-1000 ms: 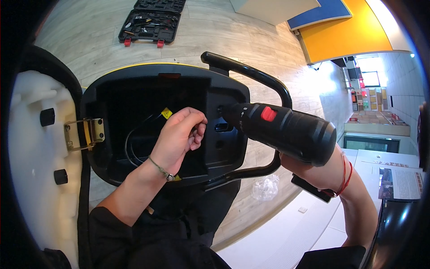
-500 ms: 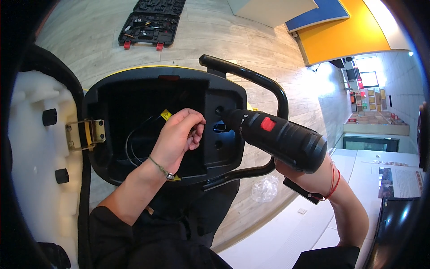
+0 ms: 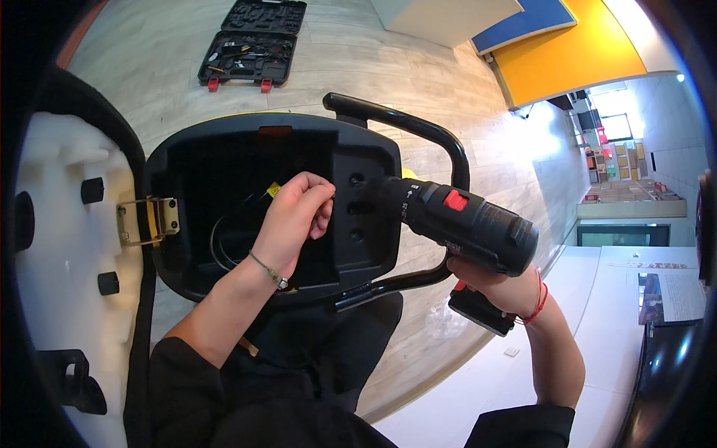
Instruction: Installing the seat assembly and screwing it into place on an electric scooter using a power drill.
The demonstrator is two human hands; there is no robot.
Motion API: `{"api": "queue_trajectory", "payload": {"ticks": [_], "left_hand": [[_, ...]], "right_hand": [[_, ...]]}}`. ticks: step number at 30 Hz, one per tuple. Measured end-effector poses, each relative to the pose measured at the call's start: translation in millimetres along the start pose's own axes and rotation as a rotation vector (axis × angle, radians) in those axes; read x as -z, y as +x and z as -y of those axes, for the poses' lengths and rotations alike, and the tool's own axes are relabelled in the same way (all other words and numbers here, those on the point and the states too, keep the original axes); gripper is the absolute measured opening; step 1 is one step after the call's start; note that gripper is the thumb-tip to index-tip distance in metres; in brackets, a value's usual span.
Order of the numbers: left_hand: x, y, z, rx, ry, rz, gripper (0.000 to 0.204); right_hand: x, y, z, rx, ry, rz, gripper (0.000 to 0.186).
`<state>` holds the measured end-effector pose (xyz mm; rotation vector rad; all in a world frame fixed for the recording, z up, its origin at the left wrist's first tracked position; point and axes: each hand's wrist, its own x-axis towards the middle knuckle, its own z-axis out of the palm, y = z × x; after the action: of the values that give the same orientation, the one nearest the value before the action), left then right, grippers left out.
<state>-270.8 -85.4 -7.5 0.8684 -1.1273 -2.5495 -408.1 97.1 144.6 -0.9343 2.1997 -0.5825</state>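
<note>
My right hand (image 3: 504,287) grips a black cordless drill (image 3: 478,228) with a red switch on top. The drill's blurred front end points left, close to a recessed hole in the ledge at the right of a black storage compartment (image 3: 370,265). Over the compartment, my left hand (image 3: 299,209) is closed, fingers curled and thumb pressed to them; whatever it may hold is hidden. A thin cable (image 3: 213,243) with a yellow warning label (image 3: 273,190) lies inside. At the left, a metal hinge (image 3: 173,216) joins the compartment to a raised seat-like lid (image 3: 71,291) with a white underside.
A black tubular rail (image 3: 407,119) loops around the compartment's right side. On the wood floor lie an open tool case (image 3: 246,56) at the far left and a clear plastic bag (image 3: 446,322). White cabinets (image 3: 575,299) and a dark screen (image 3: 661,373) stand at the right.
The drill has drawn back slightly to the right relative to the compartment, and its battery base shows more. My left hand keeps its closed pose. The whole view has shifted a little.
</note>
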Motion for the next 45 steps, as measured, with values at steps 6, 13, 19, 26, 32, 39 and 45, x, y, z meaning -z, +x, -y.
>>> {"api": "queue_trajectory", "payload": {"ticks": [6,13,19,26,32,39,45], "left_hand": [[1.5,0.4,-1.3,0.033,-0.054,0.015,0.009],[2.6,1.1,0.2,0.032,-0.068,0.023,0.009],[2.7,0.8,-0.2,0.036,-0.096,0.033,0.009],[2.2,1.1,-0.5,0.048,-0.086,0.026,0.009],[2.0,0.9,-1.0,0.050,-0.084,0.026,0.009],[2.2,1.3,-0.5,0.049,-0.076,0.018,0.008],[2.4,1.4,-0.7,0.055,-0.094,0.023,0.008]], "right_hand": [[0.8,7.0,3.9,0.017,-0.023,0.020,0.021],[4.6,8.2,9.9,0.028,-0.085,0.040,0.018],[4.6,6.8,9.1,-0.021,-0.070,0.044,0.018],[5.3,5.9,2.5,-0.088,-0.069,0.040,0.018],[5.4,7.3,0.9,-0.051,-0.026,0.033,0.018],[10.0,16.0,7.7,0.038,-0.064,0.053,0.019],[34.9,39.6,51.9,0.264,-0.607,0.196,0.016]]}}
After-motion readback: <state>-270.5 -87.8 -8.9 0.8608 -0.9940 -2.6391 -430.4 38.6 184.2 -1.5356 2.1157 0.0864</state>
